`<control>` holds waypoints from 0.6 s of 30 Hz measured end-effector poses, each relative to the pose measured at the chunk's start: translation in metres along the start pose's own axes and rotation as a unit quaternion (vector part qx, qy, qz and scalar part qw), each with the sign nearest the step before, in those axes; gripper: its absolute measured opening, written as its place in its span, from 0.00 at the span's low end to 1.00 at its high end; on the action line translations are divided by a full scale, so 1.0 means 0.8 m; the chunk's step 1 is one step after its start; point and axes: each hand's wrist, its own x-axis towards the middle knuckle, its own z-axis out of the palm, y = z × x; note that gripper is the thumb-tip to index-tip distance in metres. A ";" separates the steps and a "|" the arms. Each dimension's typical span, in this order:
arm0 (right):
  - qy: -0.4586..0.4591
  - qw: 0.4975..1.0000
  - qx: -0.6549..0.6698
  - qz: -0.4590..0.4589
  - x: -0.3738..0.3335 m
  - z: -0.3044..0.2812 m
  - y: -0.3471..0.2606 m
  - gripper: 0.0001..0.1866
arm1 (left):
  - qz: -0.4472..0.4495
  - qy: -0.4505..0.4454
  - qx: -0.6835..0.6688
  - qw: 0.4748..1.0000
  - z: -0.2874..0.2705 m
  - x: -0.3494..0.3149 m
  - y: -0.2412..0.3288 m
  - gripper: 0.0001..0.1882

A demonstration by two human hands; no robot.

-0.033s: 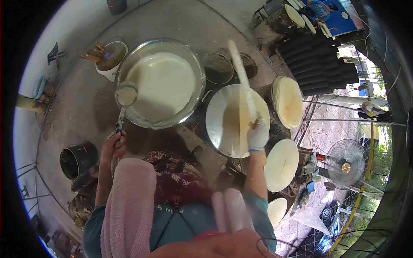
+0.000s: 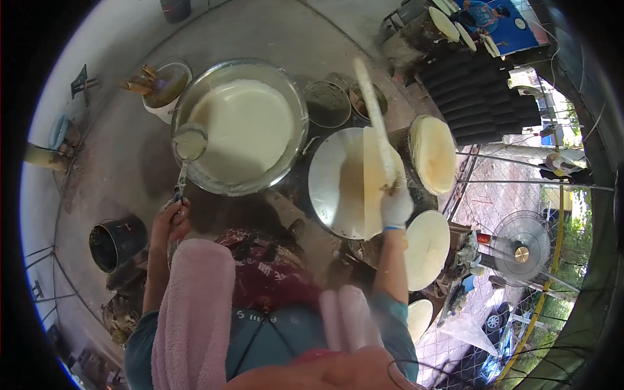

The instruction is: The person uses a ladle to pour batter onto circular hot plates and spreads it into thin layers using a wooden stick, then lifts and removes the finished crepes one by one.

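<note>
My left hand (image 2: 171, 220) is closed round the handle of a ladle (image 2: 191, 144), whose bowl rests at the left rim of a large metal basin (image 2: 303, 146) of pale batter (image 2: 250, 127). Over a round metal griddle (image 2: 330, 175), my gloved right hand (image 2: 396, 209) grips a long pale stick (image 2: 377, 120) that slants up and away. A thin tan flatbread sheet (image 2: 373, 188) covers the griddle's right part, with a straight left edge. To the left of that edge, the plate shows shiny metal and a brownish patch.
Stacked round flatbreads (image 2: 434, 155) stand right of the griddle, with another pale round (image 2: 427, 250) nearer me. Two dark round containers (image 2: 327, 104) are behind. A white bucket (image 2: 170, 91) holds wooden handles. A black bucket (image 2: 117, 244) and a fan (image 2: 522, 250) flank me.
My right hand and the stick have shifted a little to the right across the griddle. The left hand and ladle have hardly moved.
</note>
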 end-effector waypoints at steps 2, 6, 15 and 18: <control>0.011 0.994 0.103 0.019 0.031 -0.038 0.040 0.24 | 0.005 0.001 -0.003 1.000 0.014 0.002 -0.005 0.11; -0.027 0.986 0.162 -0.019 0.116 -0.121 0.099 0.21 | 0.017 0.004 0.013 1.000 0.052 0.011 -0.024 0.12; 0.045 0.848 0.521 0.082 0.316 -0.209 0.252 0.19 | 0.043 0.012 -0.013 0.999 0.139 0.031 -0.083 0.14; 0.163 0.773 0.588 0.170 0.335 -0.192 0.343 0.19 | 0.044 0.031 -0.012 0.998 0.160 0.036 -0.099 0.13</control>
